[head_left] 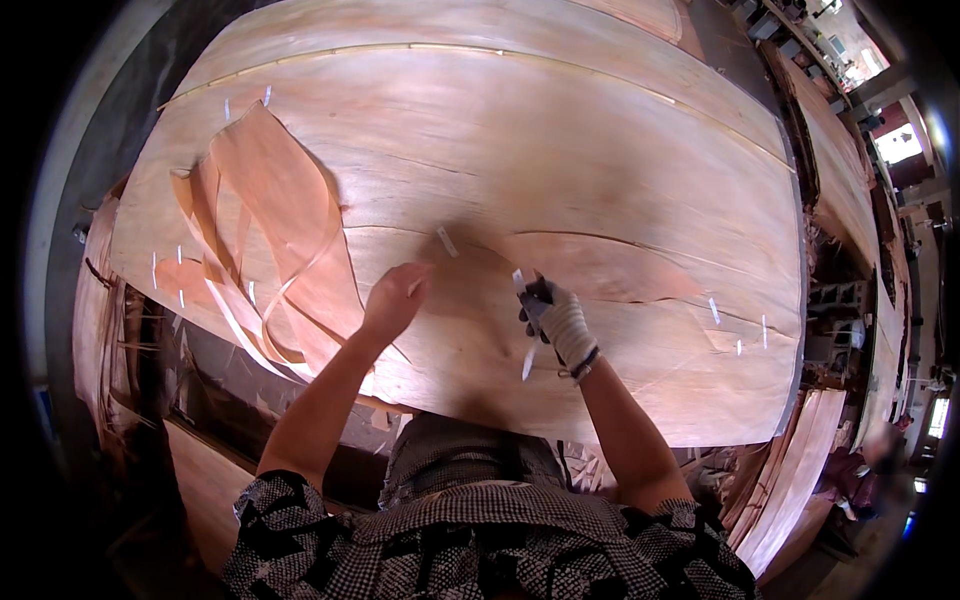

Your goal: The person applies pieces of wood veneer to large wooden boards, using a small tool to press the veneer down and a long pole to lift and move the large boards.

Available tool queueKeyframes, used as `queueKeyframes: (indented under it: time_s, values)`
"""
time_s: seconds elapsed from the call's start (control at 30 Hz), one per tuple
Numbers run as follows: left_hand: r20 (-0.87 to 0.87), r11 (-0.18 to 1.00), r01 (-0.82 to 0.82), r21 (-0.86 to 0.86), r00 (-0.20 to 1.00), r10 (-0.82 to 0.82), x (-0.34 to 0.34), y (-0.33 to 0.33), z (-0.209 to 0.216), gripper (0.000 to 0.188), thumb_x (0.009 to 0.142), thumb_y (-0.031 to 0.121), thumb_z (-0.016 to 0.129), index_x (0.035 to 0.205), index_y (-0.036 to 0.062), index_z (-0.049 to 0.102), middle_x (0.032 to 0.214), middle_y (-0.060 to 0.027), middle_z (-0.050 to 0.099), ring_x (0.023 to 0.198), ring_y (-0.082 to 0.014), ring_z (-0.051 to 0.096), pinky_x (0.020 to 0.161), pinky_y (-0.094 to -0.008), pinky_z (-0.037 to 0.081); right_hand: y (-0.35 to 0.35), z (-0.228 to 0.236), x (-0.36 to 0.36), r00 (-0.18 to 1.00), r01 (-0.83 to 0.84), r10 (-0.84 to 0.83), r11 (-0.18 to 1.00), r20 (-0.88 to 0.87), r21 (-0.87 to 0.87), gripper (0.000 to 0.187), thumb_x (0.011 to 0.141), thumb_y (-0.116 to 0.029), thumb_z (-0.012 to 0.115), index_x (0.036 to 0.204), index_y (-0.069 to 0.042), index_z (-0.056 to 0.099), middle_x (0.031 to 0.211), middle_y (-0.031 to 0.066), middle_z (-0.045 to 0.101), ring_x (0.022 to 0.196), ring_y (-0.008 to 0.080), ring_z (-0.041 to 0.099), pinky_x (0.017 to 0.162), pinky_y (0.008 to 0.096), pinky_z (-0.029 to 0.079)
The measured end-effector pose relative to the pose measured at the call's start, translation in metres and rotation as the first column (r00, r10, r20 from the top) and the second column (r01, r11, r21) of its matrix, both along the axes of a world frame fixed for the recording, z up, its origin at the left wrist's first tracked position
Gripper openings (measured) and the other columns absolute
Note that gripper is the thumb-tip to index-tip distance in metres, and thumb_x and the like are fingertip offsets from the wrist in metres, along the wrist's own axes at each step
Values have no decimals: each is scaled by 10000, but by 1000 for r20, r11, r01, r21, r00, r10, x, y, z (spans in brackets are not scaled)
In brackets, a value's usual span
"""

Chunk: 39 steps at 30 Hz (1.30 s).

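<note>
A broad sheet of pale wood veneer (620, 170) lies in front of me. My left hand (397, 297), bare, is just above it left of centre, fingers curled together; whether they pinch anything is hidden. My right hand (556, 322) wears a white knit glove with dark fingertips and is closed on a narrow white strip (519, 282). A pale pointed end (529, 362) shows below that hand; I cannot tell whether it is the same strip. A short piece of white tape (446, 241) sticks to the veneer between my hands. Right of it lies a pinkish veneer patch (600, 265).
Loose curled veneer offcuts (280, 190) lie on the sheet at left. A thin pale strip (400, 47) runs across its far part. More tape pieces (714, 311) are at the right. Stacked veneer (790, 480) stands at lower right, and a person (858, 480) is beyond it.
</note>
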State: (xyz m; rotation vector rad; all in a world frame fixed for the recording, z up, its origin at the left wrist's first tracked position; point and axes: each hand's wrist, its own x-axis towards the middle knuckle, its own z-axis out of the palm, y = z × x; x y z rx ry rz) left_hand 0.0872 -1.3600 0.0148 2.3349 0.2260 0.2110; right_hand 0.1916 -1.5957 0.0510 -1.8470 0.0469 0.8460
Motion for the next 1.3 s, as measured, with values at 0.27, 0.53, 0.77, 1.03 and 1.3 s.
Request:
queueKeyframes:
  time_s: [0.27, 0.53, 0.77, 1.03, 1.3]
  values:
    - [179, 956, 7, 293, 982, -62, 47, -9, -19, 406, 750, 34, 546, 1154, 57, 521, 1200, -119, 508, 1148, -286, 450, 963, -398, 367, 59, -54, 56, 981, -125, 145, 981, 131, -148, 237, 815, -130, 598, 1017, -8, 589, 657, 68, 619, 475, 130, 562, 411, 270, 452]
    - [-68, 831, 425, 359, 900, -431, 73, -28, -43, 488, 779, 130, 565, 1250, 94, 444, 1359, -135, 360, 1292, -292, 296, 1064, -429, 243, 53, -70, 45, 967, -166, 213, 944, 142, -285, 232, 802, -244, 604, 892, -31, 618, 630, 131, 626, 549, 221, 627, 503, 335, 496]
    - [-147, 792, 453, 410, 890, -433, 81, -38, -20, 483, 771, 127, 578, 1238, 189, 470, 1306, -152, 420, 1277, -330, 307, 1046, -452, 256, -7, -62, 71, 788, -50, 433, 755, 439, -654, 291, 815, -348, 573, 852, -63, 617, 725, 192, 621, 673, 351, 608, 600, 445, 475]
    - [65, 848, 443, 292, 875, -480, 161, -140, -37, 472, 754, 97, 562, 1219, 56, 487, 1330, -108, 415, 1248, -264, 365, 1038, -407, 266, -49, -98, 120, 902, 161, 69, 862, 426, -481, 238, 782, -237, 618, 897, -29, 622, 750, 188, 636, 719, 328, 632, 630, 386, 495]
    - [-208, 733, 478, 484, 877, -434, 193, -164, -19, 442, 758, 99, 557, 1194, 43, 509, 1296, -101, 448, 1217, -258, 396, 1050, -427, 259, -162, -68, 141, 909, 175, 29, 879, 416, -443, 142, 827, -141, 513, 862, -26, 588, 732, 184, 628, 665, 343, 610, 596, 423, 479]
